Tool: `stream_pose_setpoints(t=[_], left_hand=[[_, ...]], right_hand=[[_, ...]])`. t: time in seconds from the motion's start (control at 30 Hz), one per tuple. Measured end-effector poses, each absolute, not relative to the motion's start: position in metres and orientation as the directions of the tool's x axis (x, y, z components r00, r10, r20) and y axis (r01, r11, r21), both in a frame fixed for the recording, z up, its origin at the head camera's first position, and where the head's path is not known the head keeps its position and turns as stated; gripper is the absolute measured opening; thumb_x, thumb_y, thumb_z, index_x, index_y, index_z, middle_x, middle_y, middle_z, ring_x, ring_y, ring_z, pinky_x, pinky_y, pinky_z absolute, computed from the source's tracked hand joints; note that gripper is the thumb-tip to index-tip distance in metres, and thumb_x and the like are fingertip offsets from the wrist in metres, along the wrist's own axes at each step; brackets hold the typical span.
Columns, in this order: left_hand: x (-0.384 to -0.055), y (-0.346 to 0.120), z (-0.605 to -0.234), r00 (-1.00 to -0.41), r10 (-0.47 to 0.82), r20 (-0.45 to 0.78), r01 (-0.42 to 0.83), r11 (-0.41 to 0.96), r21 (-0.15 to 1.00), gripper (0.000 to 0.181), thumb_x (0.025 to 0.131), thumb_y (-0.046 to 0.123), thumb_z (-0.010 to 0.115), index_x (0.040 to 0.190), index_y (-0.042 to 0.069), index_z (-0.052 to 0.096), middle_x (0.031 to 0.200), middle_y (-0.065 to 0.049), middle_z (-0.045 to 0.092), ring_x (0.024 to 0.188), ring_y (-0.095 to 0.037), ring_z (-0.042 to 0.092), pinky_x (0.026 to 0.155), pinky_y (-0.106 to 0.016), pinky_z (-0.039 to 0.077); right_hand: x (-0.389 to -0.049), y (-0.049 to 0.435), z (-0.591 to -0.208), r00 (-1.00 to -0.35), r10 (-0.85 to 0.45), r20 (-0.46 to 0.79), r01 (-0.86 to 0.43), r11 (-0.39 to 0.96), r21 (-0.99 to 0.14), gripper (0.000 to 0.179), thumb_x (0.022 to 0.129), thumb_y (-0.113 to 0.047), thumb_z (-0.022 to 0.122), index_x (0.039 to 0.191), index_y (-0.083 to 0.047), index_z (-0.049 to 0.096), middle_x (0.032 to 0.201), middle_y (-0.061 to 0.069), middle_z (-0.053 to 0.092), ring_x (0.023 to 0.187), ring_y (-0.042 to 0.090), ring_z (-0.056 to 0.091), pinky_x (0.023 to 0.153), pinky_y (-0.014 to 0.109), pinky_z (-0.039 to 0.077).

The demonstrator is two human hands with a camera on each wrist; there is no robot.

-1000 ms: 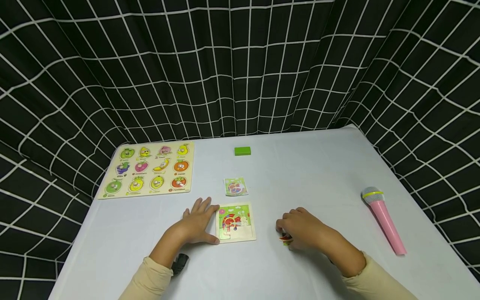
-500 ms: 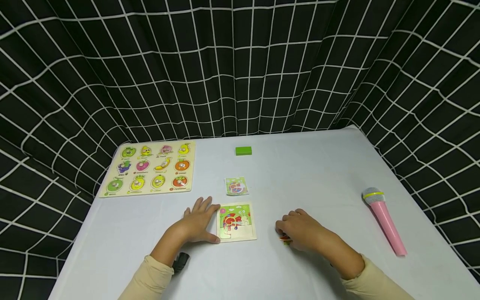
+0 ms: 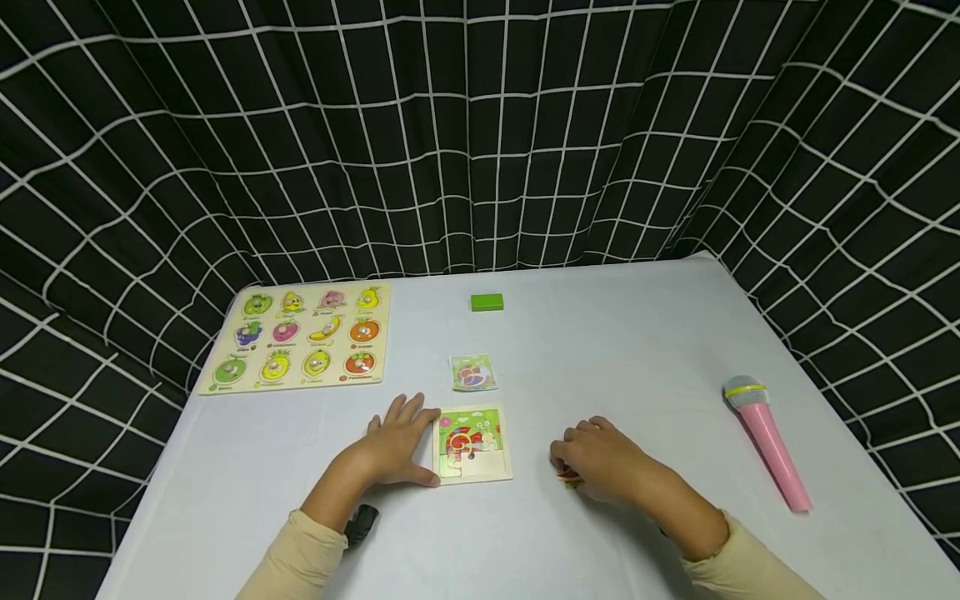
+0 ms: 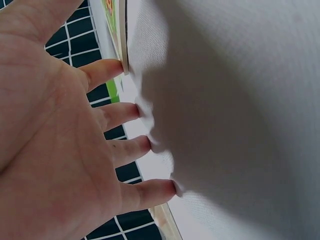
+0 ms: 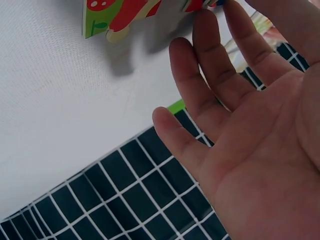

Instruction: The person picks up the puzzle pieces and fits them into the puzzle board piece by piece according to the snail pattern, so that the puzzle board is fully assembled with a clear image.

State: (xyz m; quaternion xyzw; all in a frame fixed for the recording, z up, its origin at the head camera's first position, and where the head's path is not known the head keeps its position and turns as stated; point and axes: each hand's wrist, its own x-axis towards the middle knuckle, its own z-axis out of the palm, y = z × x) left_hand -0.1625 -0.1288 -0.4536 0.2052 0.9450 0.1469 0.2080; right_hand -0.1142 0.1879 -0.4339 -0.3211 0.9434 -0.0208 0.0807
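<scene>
In the head view my left hand [image 3: 396,446] rests spread beside a small framed jigsaw puzzle [image 3: 489,479], thumb and index finger at its left edge. The puzzle shows a red snail on green, with a bare pale area at its lower right. Its frame edge [image 4: 123,37] meets a fingertip in the left wrist view. To the right, my right hand [image 3: 602,461] bends over the table and pinches a puzzle piece [image 5: 197,5] at its fingertips, partly hidden by the hand. Another colourful piece [image 5: 122,20], green and red with white dots, stands close by in the right wrist view.
Behind the puzzle lies a small picture card [image 3: 472,373], and farther back a green block [image 3: 487,302]. A fruit peg board [image 3: 288,385] lies back left. A pink toy microphone [image 3: 772,450] lies at the right. Black gridded curtains [image 3: 420,142] surround the white table [image 3: 615,333].
The head view has shifted very slightly. My right hand turns a little over the pieces, and less of them shows beneath it; my left hand stays at the puzzle's edge.
</scene>
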Motion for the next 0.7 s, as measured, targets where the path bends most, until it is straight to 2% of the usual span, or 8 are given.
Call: stream_pose_setpoints(t=[0.3,0.7], left_hand=[[-0.1596,-0.1286,-0.4513,-0.829,0.450,-0.331,0.323,0.870,0.373,0.096,0.067,0.043,0.086,0.145,0.013,0.040,0.159,-0.019,0.021,0.146,-0.044,0.012,0.106,-0.073,0.020],[-0.1623,-0.1281,-0.4546,-0.832,0.445,-0.331,0.319,0.872,0.370,0.097,0.067,0.043,0.087,0.146,0.014,0.040,0.160,-0.018,0.020,0.147,-0.043,0.010,0.107,-0.072,0.019]], right_hand=[[-0.1141,0.1875,-0.4345,-0.780,-0.613,-0.126,-0.608,0.790,-0.080,0.031,0.067,-0.011,0.086,0.083,-0.022,0.063,0.077,-0.012,0.057,0.080,0.013,0.054,0.089,0.043,0.044],[-0.1130,0.1882,-0.4340,-0.772,-0.624,-0.125,-0.618,0.782,-0.084,0.030,0.070,-0.006,0.083,0.080,-0.023,0.061,0.073,-0.014,0.051,0.076,0.011,0.050,0.089,0.043,0.044]])
